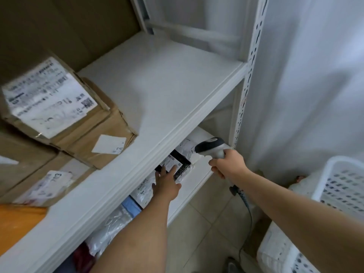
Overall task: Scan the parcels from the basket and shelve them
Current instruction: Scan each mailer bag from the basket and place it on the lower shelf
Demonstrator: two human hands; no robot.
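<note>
Both arms reach under the upper shelf: my left hand lies flat-fingered on the black parcel, my right hand grips the scanner just beside it.

Matt white metal shelf, cardboard boxes

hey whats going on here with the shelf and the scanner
A person is working at a white shelving unit. The right hand grips a handheld scanner, aimed toward the lower shelf. The left hand reaches in with straight fingers on a black parcel with a white label. Cardboard boxes sit on the shelf above, and a white basket stands at the right.
</note>
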